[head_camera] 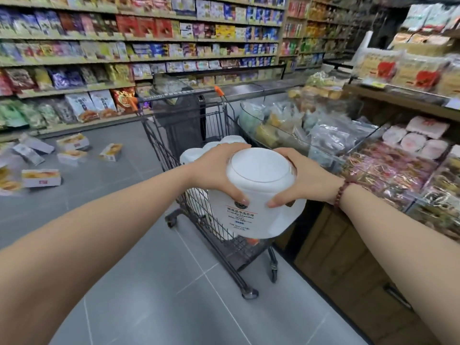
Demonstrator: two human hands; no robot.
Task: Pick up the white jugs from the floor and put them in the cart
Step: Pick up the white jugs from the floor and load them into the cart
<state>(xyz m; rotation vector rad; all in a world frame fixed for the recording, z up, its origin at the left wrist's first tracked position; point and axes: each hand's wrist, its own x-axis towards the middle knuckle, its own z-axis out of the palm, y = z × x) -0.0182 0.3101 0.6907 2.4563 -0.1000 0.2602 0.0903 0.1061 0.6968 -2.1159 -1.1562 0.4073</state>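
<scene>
Both forearms come in from the near edge. The left hand (214, 168) and right hand (306, 178) clamp one white jug (258, 195) between them, fingers wrapped round its upper sides, thumbs on the near face. There's a bead bracelet (342, 192) on the right wrist.

The jug is off the floor, over the near-right corner of the cart (159, 145). Its round end is tipped toward the camera and its long axis runs down and away. The basket opening lies just below and a bit far-left of the grip. Neither hand is nearer; the hold is symmetric.

Count: 1 jug in hand and 3 white tops in the basket (193, 155), with any others hidden. No white jugs show on the floor (149, 282). At least 5 fallen boxes (41, 177) lie on it at left, blurred.

Likely next step: lower the jug straight in, near side of the stowed ones. It could snag on the basket rim.
</scene>
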